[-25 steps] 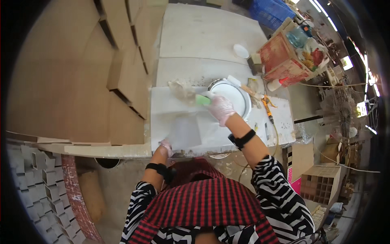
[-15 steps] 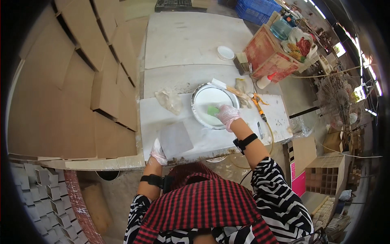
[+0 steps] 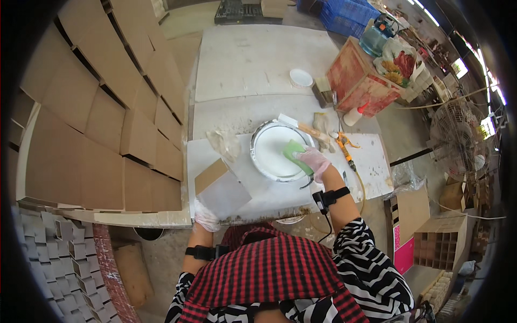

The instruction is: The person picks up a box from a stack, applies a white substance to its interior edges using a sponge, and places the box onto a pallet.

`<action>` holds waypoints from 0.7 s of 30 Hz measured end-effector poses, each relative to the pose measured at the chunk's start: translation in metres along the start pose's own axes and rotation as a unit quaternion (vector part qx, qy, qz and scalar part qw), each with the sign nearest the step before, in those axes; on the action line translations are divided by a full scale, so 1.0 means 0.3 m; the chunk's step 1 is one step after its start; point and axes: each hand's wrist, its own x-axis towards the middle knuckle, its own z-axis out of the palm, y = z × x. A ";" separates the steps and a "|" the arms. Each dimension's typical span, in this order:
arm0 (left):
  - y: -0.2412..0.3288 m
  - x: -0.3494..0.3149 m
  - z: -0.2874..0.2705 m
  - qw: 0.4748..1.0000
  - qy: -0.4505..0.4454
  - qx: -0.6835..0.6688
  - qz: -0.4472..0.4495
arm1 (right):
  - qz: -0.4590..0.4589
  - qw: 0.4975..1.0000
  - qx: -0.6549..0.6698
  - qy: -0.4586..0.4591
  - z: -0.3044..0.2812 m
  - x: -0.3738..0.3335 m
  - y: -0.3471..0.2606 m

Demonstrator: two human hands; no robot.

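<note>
My right hand, in a thin glove, is closed on a green scraper whose blade lies in the round basin of white glue. The basin sits on the white worktable in front of me. My left hand, also gloved, rests at the table's near edge, holding the lower corner of a flat card panel that is partly brown and partly coated white.
Rows of brown cardboard panels lie spread to the left. A crumpled glove, a brush, orange pliers, a glue bottle, a small white dish and a red wooden crate surround the basin. A fan stands to the right.
My right hand with the scraper has stayed over the basin, dipping into the glue. The view has shifted so the table sits lower. My left hand stays on the panel.
</note>
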 end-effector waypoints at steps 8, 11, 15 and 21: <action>0.021 0.001 0.100 0.998 -0.024 -0.048 0.018 | -0.047 0.992 0.107 -0.056 -0.111 0.062 0.129; 0.016 -0.017 0.140 0.997 -0.025 -0.065 0.020 | -0.029 0.995 0.092 -0.039 -0.071 0.038 0.092; 0.004 -0.033 0.138 0.997 -0.040 -0.059 0.028 | -0.145 0.987 0.048 -0.043 0.050 -0.053 -0.038; -0.002 -0.018 0.141 0.995 -0.061 -0.068 0.051 | -0.334 0.915 -0.218 -0.052 0.204 -0.159 -0.215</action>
